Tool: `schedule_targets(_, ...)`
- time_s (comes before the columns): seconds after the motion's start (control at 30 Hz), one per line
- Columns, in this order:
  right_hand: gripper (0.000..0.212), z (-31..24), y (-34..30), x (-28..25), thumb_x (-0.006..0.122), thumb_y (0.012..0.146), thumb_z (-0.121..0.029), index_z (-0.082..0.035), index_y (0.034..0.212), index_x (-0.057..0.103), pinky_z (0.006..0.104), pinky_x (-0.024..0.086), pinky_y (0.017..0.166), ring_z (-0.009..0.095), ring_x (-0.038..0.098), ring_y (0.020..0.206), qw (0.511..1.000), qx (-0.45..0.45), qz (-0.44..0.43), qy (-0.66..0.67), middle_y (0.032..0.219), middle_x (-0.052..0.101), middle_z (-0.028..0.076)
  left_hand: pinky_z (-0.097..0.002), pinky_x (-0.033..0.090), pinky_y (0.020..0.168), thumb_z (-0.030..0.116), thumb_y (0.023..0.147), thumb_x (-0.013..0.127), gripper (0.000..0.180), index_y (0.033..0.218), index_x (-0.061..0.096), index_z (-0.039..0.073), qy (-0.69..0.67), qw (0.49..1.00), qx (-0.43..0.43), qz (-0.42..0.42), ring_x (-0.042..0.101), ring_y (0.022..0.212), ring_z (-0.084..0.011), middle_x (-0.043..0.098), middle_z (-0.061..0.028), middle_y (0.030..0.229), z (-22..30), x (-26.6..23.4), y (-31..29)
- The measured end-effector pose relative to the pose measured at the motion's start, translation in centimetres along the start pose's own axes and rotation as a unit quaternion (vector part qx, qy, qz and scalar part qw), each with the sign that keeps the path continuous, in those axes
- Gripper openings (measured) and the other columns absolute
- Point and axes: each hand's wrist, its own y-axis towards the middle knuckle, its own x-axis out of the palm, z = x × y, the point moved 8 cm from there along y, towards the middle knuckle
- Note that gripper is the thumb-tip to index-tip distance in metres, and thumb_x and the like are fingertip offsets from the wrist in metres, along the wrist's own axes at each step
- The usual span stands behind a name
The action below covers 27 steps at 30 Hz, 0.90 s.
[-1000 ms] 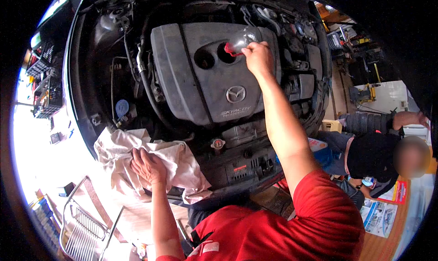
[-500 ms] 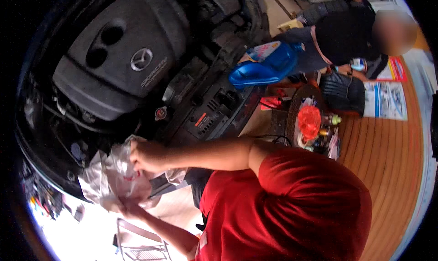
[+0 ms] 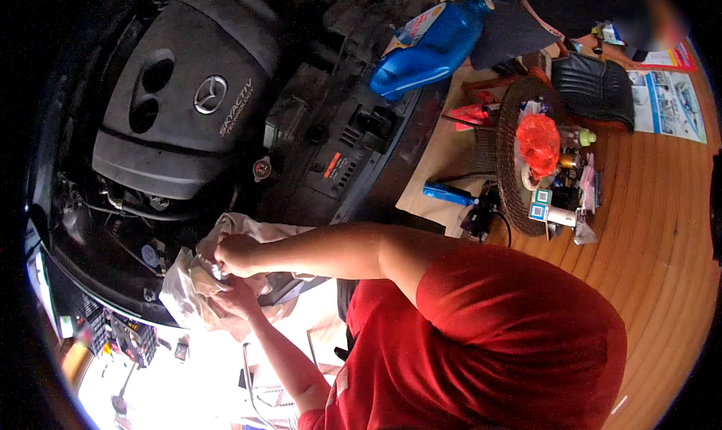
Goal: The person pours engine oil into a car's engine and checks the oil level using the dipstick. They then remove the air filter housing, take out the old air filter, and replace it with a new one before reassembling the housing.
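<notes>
A crumpled whitish plastic bag (image 3: 184, 291) is bunched in front of me over the front edge of the open engine bay. My right hand (image 3: 237, 255) closes in a fist on its upper part. Just below, my left hand (image 3: 237, 298) grips the bag's near side, fingers curled into the folds. Between the two hands a small shiny silvery bit shows, too small to name. The bag hides whatever it may contain. Beyond my hands lies the black engine cover (image 3: 188, 99), and a round metal radiator cap (image 3: 262, 169) sits nearby.
A large blue oil jug (image 3: 429, 50) rests on the engine bay's front edge. To the right stands a round wicker table (image 3: 504, 178) with a red bag (image 3: 538, 145) and small items. A black chair (image 3: 594, 91) and a person in dark clothes (image 3: 519, 24) are behind it.
My hands have come closer together, and the bag is gathered more tightly between them. The view has shifted, bringing more of the wicker table and a small blue bottle into sight.
</notes>
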Motion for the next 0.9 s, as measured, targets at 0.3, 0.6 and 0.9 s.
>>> schedule_targets(0.3, 0.024, 10.1, -9.2, -14.5, 0.066, 0.080, -0.023, -0.003, 0.093, 0.063, 0.0402, 0.049, 0.074, 0.032, 0.062, 0.086, 0.976, 0.046, 0.211, 0.021, 0.090, 0.063, 0.016, -0.0494, 0.036, 0.097, 0.025, 0.076, 0.073, 0.069, 0.126, 0.036, -0.005, -0.007, 0.998, -0.029, 0.051, 0.047, 0.112, -0.0415, 0.049, -0.0262, 0.119, -2.5, 0.5, -1.7)
schedule_targets(0.6, 0.073, 20.8, -12.0, -23.8, 0.077, 0.075, -0.023, 0.001, 0.131, 0.038, 0.0400, 0.047, 0.086, 0.035, 0.053, 0.107, 0.918, 0.091, 0.349, -0.167, 0.122, 0.044, 0.023, -0.0484, 0.034, 0.098, 0.028, 0.078, 0.069, 0.064, 0.123, 0.041, -0.007, 0.017, 0.995, -0.096, 0.009, 0.045, 0.113, -0.0409, 0.049, -0.0265, 0.117, -1.5, 0.4, -1.5)
schedule_targets(0.9, 0.069, 21.1, -9.5, -22.4, 0.073, 0.080, -0.028, 0.003, 0.131, 0.037, 0.0460, 0.049, 0.087, 0.036, 0.051, 0.111, 0.919, 0.126, 0.314, -0.204, 0.124, 0.042, 0.023, -0.0498, 0.036, 0.094, 0.023, 0.074, 0.070, 0.063, 0.124, 0.043, -0.005, 0.020, 0.993, -0.103, 0.061, 0.045, 0.110, -0.0445, 0.051, -0.0262, 0.114, -2.7, 0.9, -1.5)
